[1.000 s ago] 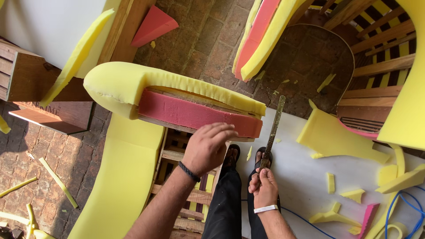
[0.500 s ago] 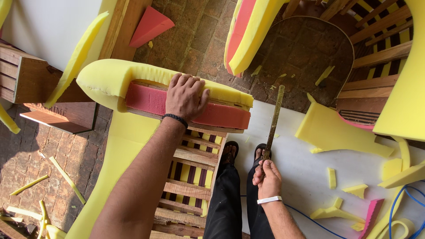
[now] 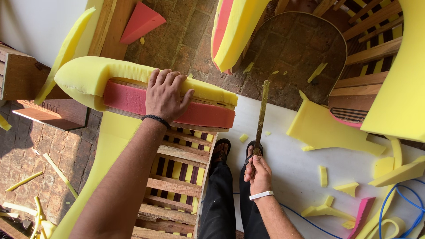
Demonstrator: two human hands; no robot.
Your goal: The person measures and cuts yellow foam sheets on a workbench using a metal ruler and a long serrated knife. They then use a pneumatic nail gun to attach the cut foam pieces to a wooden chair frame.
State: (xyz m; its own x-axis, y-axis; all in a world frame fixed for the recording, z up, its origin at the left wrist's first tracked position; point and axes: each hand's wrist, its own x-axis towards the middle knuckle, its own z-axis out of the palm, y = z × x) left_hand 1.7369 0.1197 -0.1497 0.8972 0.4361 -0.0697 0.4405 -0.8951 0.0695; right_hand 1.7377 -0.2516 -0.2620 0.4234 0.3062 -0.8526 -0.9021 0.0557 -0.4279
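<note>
Pressing flat on the foam-padded arm [image 3: 133, 88], the left hand [image 3: 166, 95] spreads open while the right hand [image 3: 258, 175] is clenched around the long blade [image 3: 261, 117]. The foam looks soft, light and compressible, so the stiff wooden edge beneath likely gives firmer purchase.

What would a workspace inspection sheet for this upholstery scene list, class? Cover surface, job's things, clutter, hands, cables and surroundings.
Surface: white sheet over brick floor.
Job's things: yellow foam over pink foam on a wooden frame; long blade.
Clutter: yellow foam offcuts, pink scrap.
Hands: left hand pressing the foam; right hand gripping the blade.
Cables: blue cable.
Surroundings: wooden slats, red foam wedge.
</note>
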